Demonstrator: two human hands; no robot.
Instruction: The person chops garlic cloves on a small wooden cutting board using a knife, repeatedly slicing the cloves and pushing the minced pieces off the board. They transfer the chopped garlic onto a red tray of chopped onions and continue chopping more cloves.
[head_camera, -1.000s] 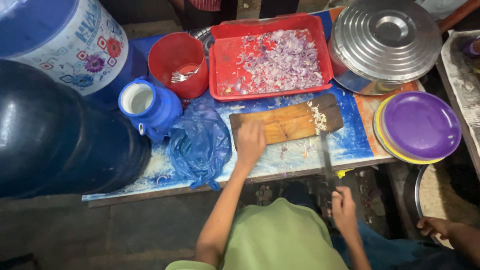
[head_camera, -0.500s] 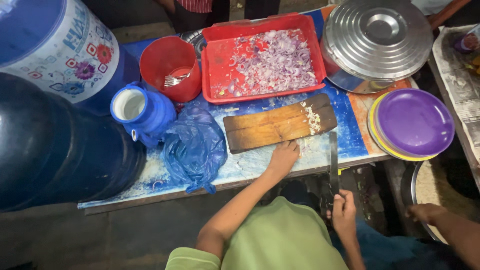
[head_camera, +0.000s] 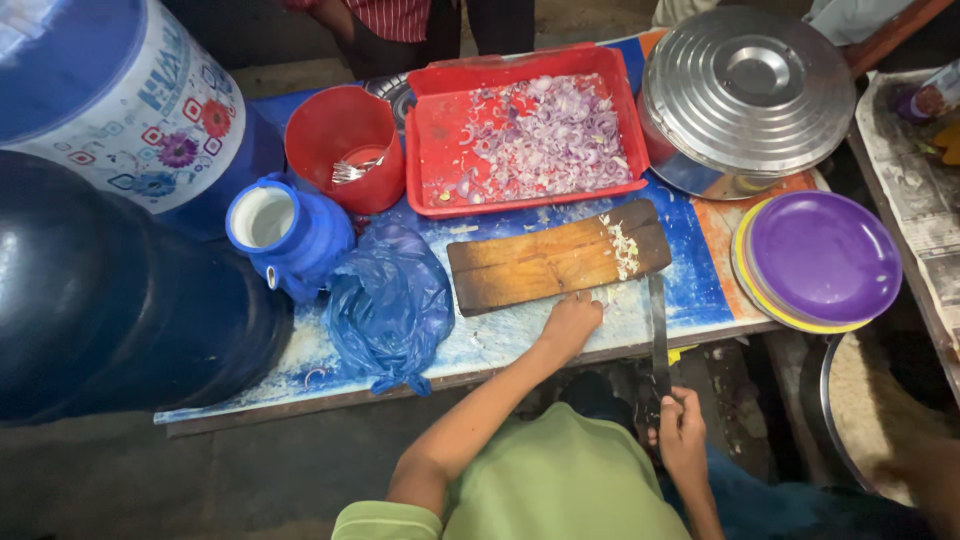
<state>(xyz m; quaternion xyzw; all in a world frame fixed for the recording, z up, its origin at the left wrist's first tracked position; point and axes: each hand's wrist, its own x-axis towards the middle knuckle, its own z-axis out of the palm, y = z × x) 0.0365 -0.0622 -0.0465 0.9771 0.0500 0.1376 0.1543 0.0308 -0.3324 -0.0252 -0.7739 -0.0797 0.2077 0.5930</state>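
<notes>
My left hand (head_camera: 570, 323) rests with curled fingers on the table just below the wooden cutting board (head_camera: 555, 262), touching its near edge. A small heap of chopped white bits (head_camera: 625, 250) lies at the board's right end. My right hand (head_camera: 681, 432) hangs below the table's front edge, closed round the handle of a long knife (head_camera: 657, 325). The blade points up and away, reaching the board's right corner. Behind the board stands a red tray (head_camera: 430, 150) filled with chopped purple onion (head_camera: 555, 135).
A crumpled blue plastic bag (head_camera: 388, 305), a blue jug (head_camera: 285, 230) and a red bucket (head_camera: 345, 140) holding forks sit left of the board. Large blue drums (head_camera: 110, 280) crowd the left. A steel lidded pot (head_camera: 745, 90) and stacked purple plates (head_camera: 820, 258) stand right.
My left hand has slid off the cutting board toward me and now rests at the board's near edge. The right hand still holds the knife, which has barely moved.
</notes>
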